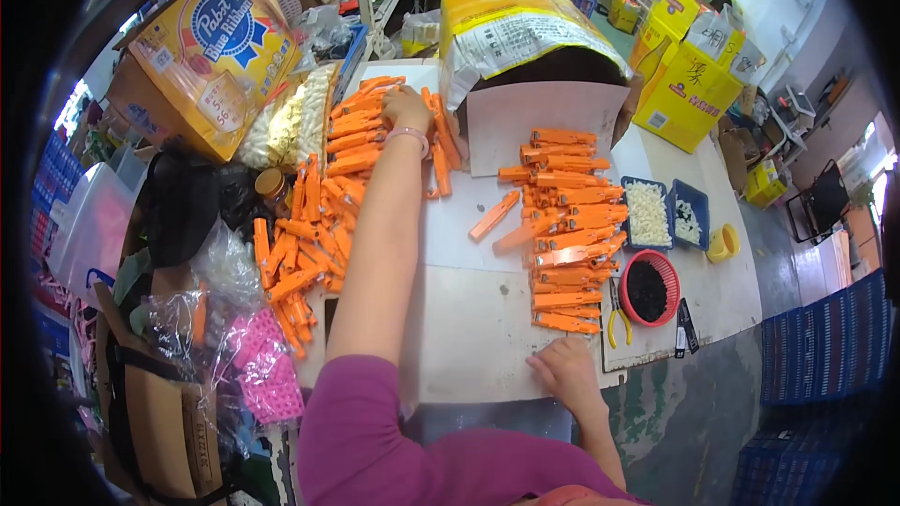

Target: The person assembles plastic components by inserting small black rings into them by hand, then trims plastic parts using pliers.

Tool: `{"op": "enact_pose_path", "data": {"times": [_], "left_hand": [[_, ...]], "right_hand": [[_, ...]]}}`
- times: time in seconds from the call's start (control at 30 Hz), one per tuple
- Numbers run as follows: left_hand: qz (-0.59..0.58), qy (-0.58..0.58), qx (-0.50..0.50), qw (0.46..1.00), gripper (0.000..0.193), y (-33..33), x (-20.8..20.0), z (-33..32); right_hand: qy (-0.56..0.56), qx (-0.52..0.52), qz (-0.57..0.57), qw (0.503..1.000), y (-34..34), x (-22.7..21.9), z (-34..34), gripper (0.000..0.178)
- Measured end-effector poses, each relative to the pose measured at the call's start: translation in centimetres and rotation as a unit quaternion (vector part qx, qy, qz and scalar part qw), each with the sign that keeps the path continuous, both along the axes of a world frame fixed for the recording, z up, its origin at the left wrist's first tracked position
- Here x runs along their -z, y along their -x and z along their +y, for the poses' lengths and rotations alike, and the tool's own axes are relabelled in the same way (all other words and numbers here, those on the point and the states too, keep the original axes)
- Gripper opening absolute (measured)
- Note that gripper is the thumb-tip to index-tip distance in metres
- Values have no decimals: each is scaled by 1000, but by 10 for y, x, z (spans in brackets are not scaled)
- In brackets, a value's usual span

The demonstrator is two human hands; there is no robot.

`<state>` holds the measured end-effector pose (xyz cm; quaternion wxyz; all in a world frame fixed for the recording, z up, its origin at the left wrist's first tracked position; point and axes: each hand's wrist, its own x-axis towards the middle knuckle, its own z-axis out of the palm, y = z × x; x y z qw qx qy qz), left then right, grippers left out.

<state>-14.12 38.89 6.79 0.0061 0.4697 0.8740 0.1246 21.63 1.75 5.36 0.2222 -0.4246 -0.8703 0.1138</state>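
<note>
I see the left hand (pixel 408 108) reaching over the table (pixel 459 319) toward its far left corner, on a row of orange pieces (pixel 356 136). Its fingers bend down over the ends there; from up here I cannot tell whether they grasp one or merely touch. Those pieces lie side by side, long axes roughly parallel to the far edge, right ends tipped a little away from me. Just right of the hand, a few more (pixel 442 131) point lengthwise from far edge to near.

Nearer me along the left edge, a loose heap (pixel 309 244) points every way. Right of the table's middle, a long stack (pixel 577 225) runs from the far side toward the near edge, most pieces lying crosswise, left to right. Beside it a lone piece (pixel 494 215) slants, its right end farther from me.

I have the right hand (pixel 565 370) at the near edge, just beside the stack's near end. Its fingers are loosely curled, thumb apart; I cannot tell what is under them. Toward the right edge sit two blue trays (pixel 692 192), a red basket (pixel 653 322), yellow-handled pliers (pixel 614 328) and a yellow cup (pixel 724 242).
</note>
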Motion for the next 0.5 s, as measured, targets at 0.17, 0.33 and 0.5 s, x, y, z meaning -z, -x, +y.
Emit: {"op": "enact_pose_path", "data": {"times": [0.17, 0.33, 0.5], "left_hand": [[-23, 114, -4, 993, 69, -8, -3, 4], [-19, 140, 38, 989, 66, -21, -6, -16], [-91, 41, 68, 993, 65, -20, 8, -25]], "right_hand": [[27, 7, 5, 1000, -6, 8, -3, 14], [38, 1, -2, 999, 0, 5, 2, 14], [19, -31, 5, 999, 10, -1, 3, 14]]}}
